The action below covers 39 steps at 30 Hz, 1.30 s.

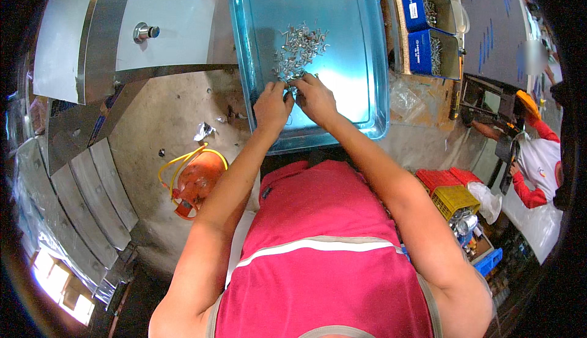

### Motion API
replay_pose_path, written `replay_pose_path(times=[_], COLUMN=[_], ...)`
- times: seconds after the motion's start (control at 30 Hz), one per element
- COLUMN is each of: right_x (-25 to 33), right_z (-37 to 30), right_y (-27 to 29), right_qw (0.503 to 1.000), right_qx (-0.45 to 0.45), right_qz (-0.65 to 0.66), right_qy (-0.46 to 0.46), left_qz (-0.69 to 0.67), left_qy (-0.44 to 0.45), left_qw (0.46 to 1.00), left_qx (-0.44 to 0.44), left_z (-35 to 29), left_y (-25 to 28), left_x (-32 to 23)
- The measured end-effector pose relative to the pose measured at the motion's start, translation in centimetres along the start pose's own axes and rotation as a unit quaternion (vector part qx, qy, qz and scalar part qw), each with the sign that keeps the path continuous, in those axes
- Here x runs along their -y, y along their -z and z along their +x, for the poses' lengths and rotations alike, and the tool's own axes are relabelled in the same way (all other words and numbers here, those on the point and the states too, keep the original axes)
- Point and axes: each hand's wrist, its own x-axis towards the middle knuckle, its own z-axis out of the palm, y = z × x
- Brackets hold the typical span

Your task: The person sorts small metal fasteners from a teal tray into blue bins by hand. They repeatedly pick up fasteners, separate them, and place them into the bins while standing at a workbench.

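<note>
A large blue tray (pixel 252 63) with a raised rim lies ahead of me. In its middle is a loose pile of small silvery metal fasteners (pixel 301 47), like screws or rivets. At the near edge of this pile, my left hand (pixel 273 106) and my right hand (pixel 315 101) work close together, almost touching. Fingers and thumb are pinched together on both hands. Whatever small pieces they grip are hidden by the fingertips.
Blue bins (pixel 420 52) of metal fasteners stand right of the tray. A red gas cylinder (pixel 199 176) with a yellow hose is on the floor at left. Metal panels (pixel 92 191) lean farther left. At right are a yellow crate (pixel 455 203) and another person (pixel 538 161).
</note>
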Motion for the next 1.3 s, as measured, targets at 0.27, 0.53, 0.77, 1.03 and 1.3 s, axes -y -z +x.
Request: replay_pose_path(times=[0.27, 0.53, 0.77, 1.03, 1.3], right_x=[0.9, 1.3, 1.2, 0.2, -1.5], right_z=[0.1, 0.5, 0.6, -2.8, -4.6], right_y=[-1.1, -2.2, -1.7, 1.7, 2.7], right_qw=[0.998, 0.993, 0.982, 0.99, 0.987], right_qx=[-0.04, -0.036, -0.019, -0.068, -0.079], right_qz=[-0.037, -0.105, -0.143, 0.031, 0.082], right_qy=[0.034, 0.027, 0.118, -0.118, -0.117], left_qz=[-0.05, -0.63, -0.168, -0.055, -0.012], left_qy=[0.02, 0.189, 0.029, -0.035, 0.008], left_qw=[0.999, 0.746, 0.985, 0.998, 1.0], left_qx=[0.007, 0.104, 0.015, 0.023, -0.01], left_z=[-1.4, -1.7, -0.6, 0.2, 2.2], left_y=[-0.4, 0.9, 3.1, 1.6, -0.7], left_x=[2.3, 3.4, 2.0, 2.7, 1.0])
